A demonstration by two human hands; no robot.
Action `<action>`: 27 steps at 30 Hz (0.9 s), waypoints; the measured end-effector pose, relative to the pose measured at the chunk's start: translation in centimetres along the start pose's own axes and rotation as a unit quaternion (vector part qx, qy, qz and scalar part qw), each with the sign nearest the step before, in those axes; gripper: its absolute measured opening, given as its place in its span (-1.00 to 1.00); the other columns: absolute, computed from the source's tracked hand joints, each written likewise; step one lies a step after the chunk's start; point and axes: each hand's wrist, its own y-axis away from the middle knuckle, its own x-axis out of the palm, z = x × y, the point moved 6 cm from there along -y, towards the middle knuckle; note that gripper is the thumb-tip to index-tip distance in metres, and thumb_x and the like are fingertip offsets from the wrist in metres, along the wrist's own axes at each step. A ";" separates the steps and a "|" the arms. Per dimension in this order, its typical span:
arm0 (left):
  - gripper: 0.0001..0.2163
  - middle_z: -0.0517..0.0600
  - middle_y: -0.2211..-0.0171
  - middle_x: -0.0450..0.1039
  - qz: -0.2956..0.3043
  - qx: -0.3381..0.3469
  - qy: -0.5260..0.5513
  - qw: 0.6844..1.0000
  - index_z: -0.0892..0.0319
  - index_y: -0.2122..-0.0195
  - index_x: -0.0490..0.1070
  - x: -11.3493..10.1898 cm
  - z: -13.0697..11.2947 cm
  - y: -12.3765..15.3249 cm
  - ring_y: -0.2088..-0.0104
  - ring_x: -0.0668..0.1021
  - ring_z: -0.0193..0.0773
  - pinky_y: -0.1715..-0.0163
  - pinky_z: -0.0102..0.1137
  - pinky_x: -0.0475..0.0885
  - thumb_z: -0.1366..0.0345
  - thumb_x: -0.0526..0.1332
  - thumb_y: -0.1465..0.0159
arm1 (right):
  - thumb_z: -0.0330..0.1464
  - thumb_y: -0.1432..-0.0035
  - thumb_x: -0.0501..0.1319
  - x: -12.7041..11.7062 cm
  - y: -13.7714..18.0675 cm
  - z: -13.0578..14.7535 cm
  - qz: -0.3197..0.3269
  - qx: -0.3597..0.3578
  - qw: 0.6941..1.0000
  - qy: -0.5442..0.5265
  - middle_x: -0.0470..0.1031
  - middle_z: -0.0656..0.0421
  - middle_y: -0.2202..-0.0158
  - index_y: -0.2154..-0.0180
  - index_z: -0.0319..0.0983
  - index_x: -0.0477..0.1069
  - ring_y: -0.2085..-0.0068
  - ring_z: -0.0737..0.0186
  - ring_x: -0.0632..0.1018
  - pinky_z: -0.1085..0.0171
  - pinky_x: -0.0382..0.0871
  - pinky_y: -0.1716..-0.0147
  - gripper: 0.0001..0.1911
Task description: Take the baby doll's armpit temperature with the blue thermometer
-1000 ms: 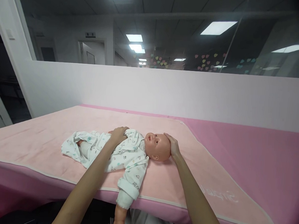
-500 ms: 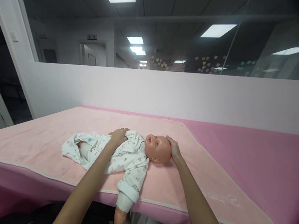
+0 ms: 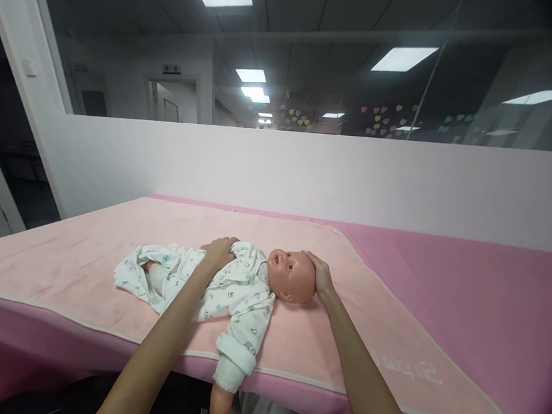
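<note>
Here, right hand (image 3: 321, 277) cups doll's head (image 3: 292, 277); lettering (image 3: 411, 366) on mat (image 3: 297, 344) perhaps "Simple".

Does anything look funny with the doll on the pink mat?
Yes, one thing: the near arm of the doll hangs down over the front edge of the pink mat, while its head lies on it. I see nothing spilled or broken.
</note>
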 end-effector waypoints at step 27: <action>-0.55 0.02 0.14 0.42 0.001 0.003 0.007 1.000 0.11 0.04 0.31 0.1 0.1 0.0 0.10 0.42 -0.13 0.12 -0.34 0.27 0.44 0.08 0.01 | -0.09 0.19 0.24 -0.3 0.1 0.3 -0.010 -0.001 1.000 0.025 0.35 0.28 0.61 0.60 -0.26 0.32 0.50 0.33 0.32 0.35 0.16 0.49 -0.65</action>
